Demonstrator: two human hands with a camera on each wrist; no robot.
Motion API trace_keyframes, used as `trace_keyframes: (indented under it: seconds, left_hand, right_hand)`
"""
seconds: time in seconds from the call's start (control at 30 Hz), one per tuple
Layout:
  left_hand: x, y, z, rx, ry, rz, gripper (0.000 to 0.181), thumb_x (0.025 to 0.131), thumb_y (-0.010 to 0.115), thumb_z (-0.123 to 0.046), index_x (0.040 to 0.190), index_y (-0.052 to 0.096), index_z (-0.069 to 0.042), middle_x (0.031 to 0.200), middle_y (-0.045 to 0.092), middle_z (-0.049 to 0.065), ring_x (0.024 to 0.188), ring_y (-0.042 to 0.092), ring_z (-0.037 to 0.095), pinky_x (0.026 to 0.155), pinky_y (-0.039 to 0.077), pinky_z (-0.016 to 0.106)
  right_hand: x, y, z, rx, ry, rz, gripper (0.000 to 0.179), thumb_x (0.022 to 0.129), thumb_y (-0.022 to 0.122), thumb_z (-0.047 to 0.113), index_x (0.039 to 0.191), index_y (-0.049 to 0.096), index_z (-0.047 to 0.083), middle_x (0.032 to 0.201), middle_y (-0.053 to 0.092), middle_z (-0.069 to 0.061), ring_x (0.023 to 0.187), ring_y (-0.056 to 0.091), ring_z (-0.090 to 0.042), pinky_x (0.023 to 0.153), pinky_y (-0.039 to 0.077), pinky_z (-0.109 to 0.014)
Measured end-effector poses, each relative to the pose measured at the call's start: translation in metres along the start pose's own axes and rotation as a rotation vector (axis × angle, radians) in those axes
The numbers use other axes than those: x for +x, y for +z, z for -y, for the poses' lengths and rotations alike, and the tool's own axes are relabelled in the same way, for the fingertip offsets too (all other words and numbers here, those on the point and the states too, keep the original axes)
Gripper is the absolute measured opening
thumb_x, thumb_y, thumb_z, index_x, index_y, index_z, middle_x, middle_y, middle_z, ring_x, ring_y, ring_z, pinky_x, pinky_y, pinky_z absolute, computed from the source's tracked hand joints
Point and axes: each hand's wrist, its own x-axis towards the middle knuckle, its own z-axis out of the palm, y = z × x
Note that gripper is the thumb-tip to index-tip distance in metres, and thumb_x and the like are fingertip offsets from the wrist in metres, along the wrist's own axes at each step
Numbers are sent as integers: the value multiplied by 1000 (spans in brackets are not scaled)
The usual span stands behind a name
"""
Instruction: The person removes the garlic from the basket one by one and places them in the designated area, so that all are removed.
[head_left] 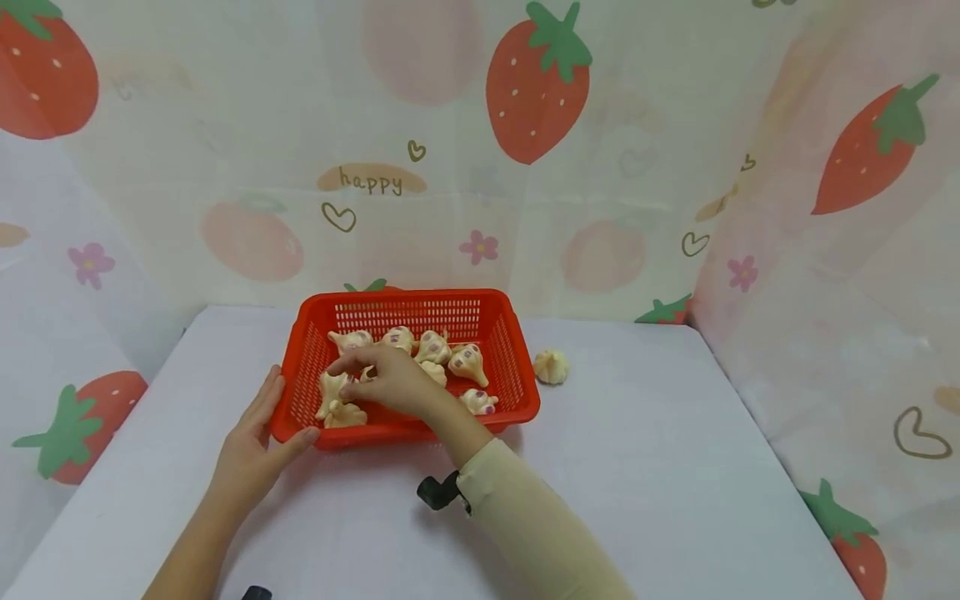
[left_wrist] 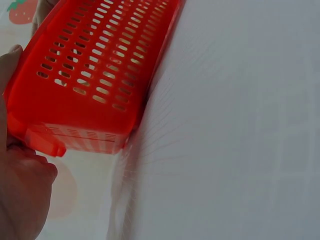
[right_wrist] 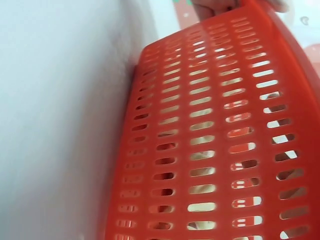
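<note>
A red slotted plastic basket holds several garlic bulbs, pale with purplish patches. My left hand grips its left end, thumb at the front corner and fingers along the side. The left wrist view shows that hand at the rim of the basket. Reaching in over the front rim, my right hand pinches a garlic bulb at the left end with thumb and index finger. Another bulb lies just in front of it. From the right wrist, the basket's slotted wall fills the view.
One loose garlic bulb lies on the white-covered table, right of the basket. Strawberry-printed cloth hangs behind the table and at both sides. A black wrist device sits by the right sleeve.
</note>
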Motion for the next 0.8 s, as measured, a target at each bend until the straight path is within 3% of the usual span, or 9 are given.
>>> trace_keyframes:
  seconds: [0.13, 0.27, 0.47, 0.57, 0.8]
  left_hand:
    - [-1, 0, -2, 9, 8, -4, 93, 94, 77, -26, 164, 17, -17, 172, 13, -8, 158, 12, 8, 101, 24, -4]
    - [-1, 0, -2, 7, 8, 0, 93, 94, 77, -25, 164, 17, -17, 172, 13, -7, 157, 11, 6, 101, 23, -5]
    - [0, 0, -3, -1, 10, 3, 92, 94, 76, -24, 164, 16, -18, 171, 12, -9, 157, 10, 4, 101, 23, -5]
    - [-1, 1, -3, -18, 11, 6, 92, 94, 76, -23, 164, 16, -17, 171, 12, -9, 157, 10, 4, 102, 22, -5]
    - [-1, 1, -3, 36, 6, 1, 93, 94, 76, -26, 164, 17, -18, 172, 13, -5, 158, 11, 13, 100, 20, -6]
  right_hand:
    - [0, 3, -1, 15, 30, 45, 28, 94, 76, 18, 122, 75, 20, 111, 73, 6, 89, 59, -20, 67, 50, -19]
    - [0, 5, -1, 30, 63, 118, 29, 95, 74, 15, 124, 74, 19, 116, 73, 7, 93, 64, -11, 75, 53, -18]
    - [1, 7, -3, -63, 74, 186, 29, 96, 72, 13, 124, 74, 21, 112, 71, 11, 100, 62, -3, 89, 52, -18]
    - [1, 9, -5, -75, 90, 207, 29, 96, 71, 12, 123, 74, 22, 109, 70, 12, 99, 62, -2, 91, 52, -17]
    - [1, 10, -7, -112, 89, 213, 25, 97, 69, 10, 118, 75, 23, 105, 69, 15, 98, 61, 1, 90, 50, -14]
